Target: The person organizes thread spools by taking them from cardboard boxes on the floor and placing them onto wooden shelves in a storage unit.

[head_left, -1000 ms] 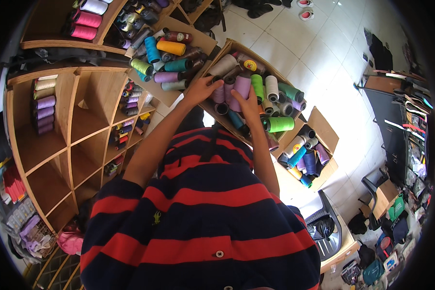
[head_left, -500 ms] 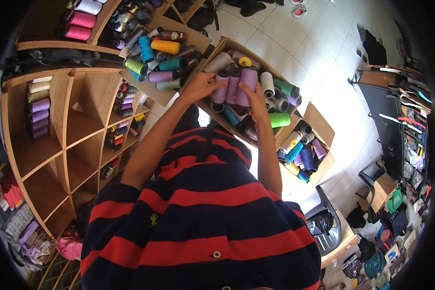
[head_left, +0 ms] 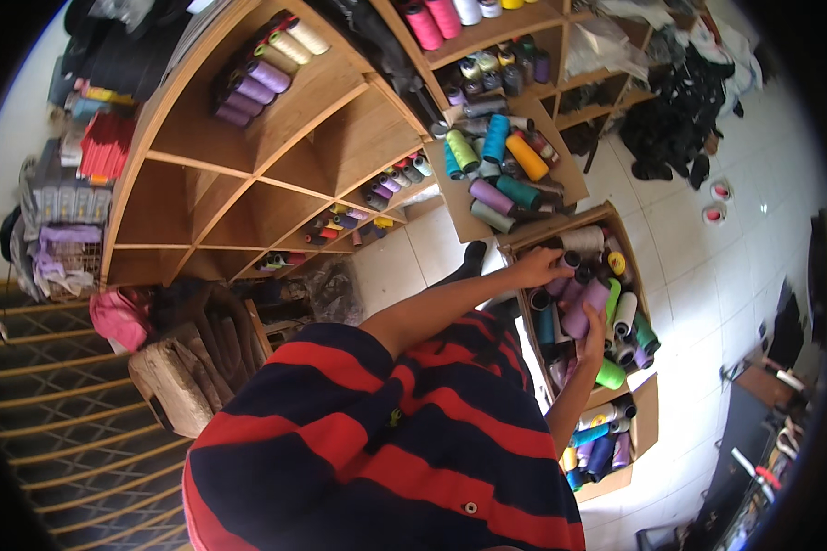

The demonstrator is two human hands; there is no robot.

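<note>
Over an open cardboard box (head_left: pixel 553 229) of thread spools, my two hands squeeze a short row of purple thread spools (head_left: pixel 586 309) between them. My left hand (head_left: pixel 535 267) is closed at the row's far left end, its fingers around a spool whose dark end (head_left: pixel 571 260) faces up. My right hand (head_left: pixel 594 338) presses the near right end, with its fingers along the largest purple spool. The spools lean at a slant. Beside them in the box lie a white spool (head_left: pixel 626 314), a bright green spool (head_left: pixel 609 373) and several dark ones, partly covered by my hands.
A wooden shelf (head_left: pixel 253 174) with square compartments stands at the left, a row of purple and cream spools (head_left: pixel 265 78) in its upper one. Two more cardboard boxes of mixed spools, one beyond (head_left: pixel 574 188) and one nearer (head_left: pixel 646 418), flank the middle box. Slippers (head_left: pixel 715 214) lie on the tiled floor.
My view has swung left, bringing more of the wooden shelf into sight and shifting the boxes rightward. Both hands keep their hold on the purple spools, which now tilt more.
</note>
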